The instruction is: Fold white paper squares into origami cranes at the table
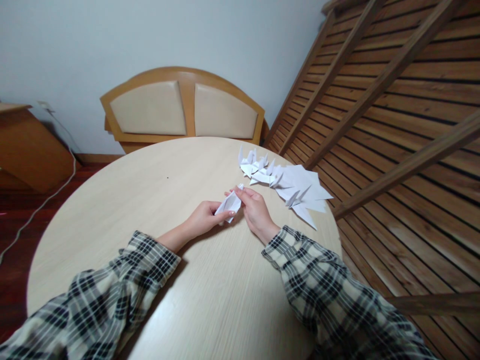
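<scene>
Paper, white and folded into a small narrow form, is held above the table, between the two hands, near the middle of the view. It is tilted, with its narrow end up and toward the right. The left hand pinches the lower part, with the thumb laid across the front face; its other fingers are mostly hidden behind. The right hand pinches the narrow upper end between thumb and fingers, but the exact hold of the fingertips is too small to tell.

I judge that the step in hand is shaping or pressing a fold at this upper end. The next move, in my opinion, calls for a steady left pinch, and for the right fingertips to work precisely, so that the thin layers do not slip or crumple.

Beyond the right hand, several folded paper pieces with pointed tips stand in a curved row. Beside them, and partly overlapped by some, lie flat white sheets, spread near the table's right edge.
</scene>
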### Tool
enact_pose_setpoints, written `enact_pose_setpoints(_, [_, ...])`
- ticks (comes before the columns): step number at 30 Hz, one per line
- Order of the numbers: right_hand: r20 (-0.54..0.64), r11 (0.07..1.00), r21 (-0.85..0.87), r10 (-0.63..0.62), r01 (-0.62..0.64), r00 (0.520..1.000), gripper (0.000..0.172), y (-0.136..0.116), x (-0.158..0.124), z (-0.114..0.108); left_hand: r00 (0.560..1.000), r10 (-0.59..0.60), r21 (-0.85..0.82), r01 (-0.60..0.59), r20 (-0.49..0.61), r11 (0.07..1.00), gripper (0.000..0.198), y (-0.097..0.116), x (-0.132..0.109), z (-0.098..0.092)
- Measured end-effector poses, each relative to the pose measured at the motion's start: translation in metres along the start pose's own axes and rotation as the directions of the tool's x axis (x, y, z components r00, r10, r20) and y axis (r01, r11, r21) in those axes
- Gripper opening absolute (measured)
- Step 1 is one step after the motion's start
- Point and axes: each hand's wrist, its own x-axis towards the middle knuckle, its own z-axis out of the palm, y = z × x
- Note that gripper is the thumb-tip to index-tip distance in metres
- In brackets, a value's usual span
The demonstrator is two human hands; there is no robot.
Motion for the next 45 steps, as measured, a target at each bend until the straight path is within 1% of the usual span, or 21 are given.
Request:
enact_pose_setpoints(2, [0.026,1.0,0.004,0.024,-0.024,0.999,0.03,0.0002,-0.0007,0.0002,1.0,-0.015,-0.025,0.015,-0.019,1.0,0.039,-0.0009,0.0,-0.0001])
enact_pose_setpoints(4, [0.079,0.999,-0.006,0.045,-0.045,0.996,0.032,0.0013,-0.002,0.0007,0.999,-0.016,-0.052,0.014,-0.035,0.999,0.041,-0.0025,0.0003,-0.0004])
enact_pose_setpoints(7, [0.118,0.998,-0.036,0.046,-0.042,0.992,0.034,0.0041,-0.0035,0.0015,0.999,0.001,-0.054,-0.003,-0.033,0.999,0.041,-0.0046,0.0009,-0.0011])
enact_pose_setpoints(12, [0.071,0.997,-0.076,0.026,-0.02,0.997,0.035,0.0028,-0.0049,0.0037,0.999,0.046,0.023,-0.046,-0.004,0.999,0.039,-0.0042,0.0001,-0.0016])
enact_pose_setpoints(15, [0.053,0.993,-0.116,0.02,-0.014,0.998,0.035,-0.0018,-0.006,0.0047,0.999,0.029,0.035,-0.031,0.041,0.999,0.04,-0.002,-0.0017,-0.0007])
enact_pose_setpoints(17, [0.064,0.992,-0.125,0.007,0.001,0.998,0.034,-0.0039,-0.0069,0.0046,0.998,0.008,0.008,-0.008,0.058,1.0,0.041,-0.0002,-0.0029,0.0002])
enact_pose_setpoints(19, [0.098,0.992,-0.123,0.005,0.007,0.995,0.035,-0.0044,-0.0077,0.0041,0.999,-0.001,-0.013,0.002,0.05,1.0,0.043,0.0016,-0.0037,0.001])
enact_pose_setpoints(22, [0.142,0.991,-0.126,0.05,-0.032,0.989,0.039,-0.0033,-0.0088,0.0039,1.0,0.004,-0.01,-0.004,0.03,1.0,0.045,0.003,-0.0039,0.0015])
enact_pose_setpoints(25, [0.127,0.987,-0.15,0.074,-0.054,0.989,0.041,-0.0029,-0.0095,0.005,0.999,0.04,0.008,-0.04,0.031,0.999,0.046,0.0023,-0.0037,0.001])
enact_pose_setpoints(29, [0.094,0.98,-0.2,0.036,-0.016,0.995,0.04,-0.0045,-0.0094,0.006,0.996,0.072,0.047,-0.074,0.057,0.996,0.043,0.0012,-0.0039,0.0006])
enact_pose_setpoints(32, [0.123,0.977,-0.211,0.037,-0.01,0.992,0.042,-0.0047,-0.0089,0.0047,0.997,0.046,0.011,-0.047,0.055,0.999,0.043,0.0015,-0.004,0.0007])
enact_pose_setpoints(35, [0.178,0.969,-0.246,0.053,-0.008,0.983,0.049,-0.0029,-0.0086,0.0026,1.0,0.008,-0.032,-0.007,0.017,0.999,0.042,0.0017,-0.0033,0.0006])
enact_pose_setpoints(37, [0.19,0.962,-0.272,0.051,0.003,0.98,0.052,-0.0009,-0.0085,0.0016,1.0,-0.001,-0.038,0.0,-0.004,0.999,0.041,0.0016,-0.0026,0.0006])
enact_pose_setpoints(42, [0.141,0.945,-0.325,0.004,0.042,0.99,0.05,0.0034,-0.0072,0.0003,1.0,-0.007,-0.06,0.008,0.016,0.998,0.042,0.0032,-0.0031,0.0015])
enact_pose_setpoints(45, [0.115,0.925,-0.373,-0.034,0.075,0.993,0.048,0.0027,-0.0057,-0.0013,0.999,-0.006,-0.039,0.007,0.044,0.999,0.046,0.0043,-0.0039,0.0017])
